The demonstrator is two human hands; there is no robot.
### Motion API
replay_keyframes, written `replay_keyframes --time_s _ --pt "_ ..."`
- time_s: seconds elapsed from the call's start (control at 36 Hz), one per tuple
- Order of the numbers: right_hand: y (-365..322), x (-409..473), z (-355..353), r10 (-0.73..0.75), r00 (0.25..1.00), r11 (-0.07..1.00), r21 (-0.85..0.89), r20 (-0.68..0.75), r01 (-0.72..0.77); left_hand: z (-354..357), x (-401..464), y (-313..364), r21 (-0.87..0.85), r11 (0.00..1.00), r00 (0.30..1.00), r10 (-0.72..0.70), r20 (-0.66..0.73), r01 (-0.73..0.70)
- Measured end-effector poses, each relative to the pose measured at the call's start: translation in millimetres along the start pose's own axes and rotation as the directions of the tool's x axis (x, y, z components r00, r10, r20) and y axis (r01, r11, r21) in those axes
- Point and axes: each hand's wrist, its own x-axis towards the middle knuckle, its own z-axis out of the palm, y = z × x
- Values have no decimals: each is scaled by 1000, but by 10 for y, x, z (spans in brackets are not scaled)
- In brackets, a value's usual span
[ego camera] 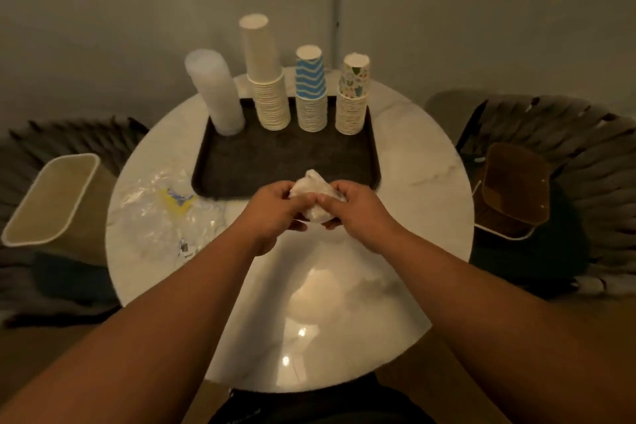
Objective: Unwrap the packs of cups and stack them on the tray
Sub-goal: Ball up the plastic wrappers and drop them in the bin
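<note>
Left hand and right hand, fingers curled tight around a crumpled plastic wrapper, its lower half hidden, above the tabletop.

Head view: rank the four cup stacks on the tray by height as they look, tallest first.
1. Plain white stack, clearly tallest.
2. Clear plastic stack, leaning left, so its height is less sure.
3. Blue wavy stack and patterned stack look about alike; not ranked.
All stand along the tray far edge.

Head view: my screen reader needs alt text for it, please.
Two bare hands, left hand and right hand, grip a crumpled clear plastic wrapper over a round white marble table. Behind it, a dark rectangular tray holds four upright cup stacks.
</note>
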Motion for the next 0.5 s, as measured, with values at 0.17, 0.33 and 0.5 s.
replay_keyframes --time_s 0.17,0.33,0.5 --pt "-417 311 620 -67 990 995 -68 120 76 -674 -87 12 -54 997 986 37 -163 -46" --pt "-806 700 1505 -125 978 992 -10 166 128 -1710 -105 -93 -51 994 960 77 -270 -94" --pt "-1330 1329 2786 -233 954 965 -77 188 251 -3165 55 -249 -120 980 946 117 -303 -159"
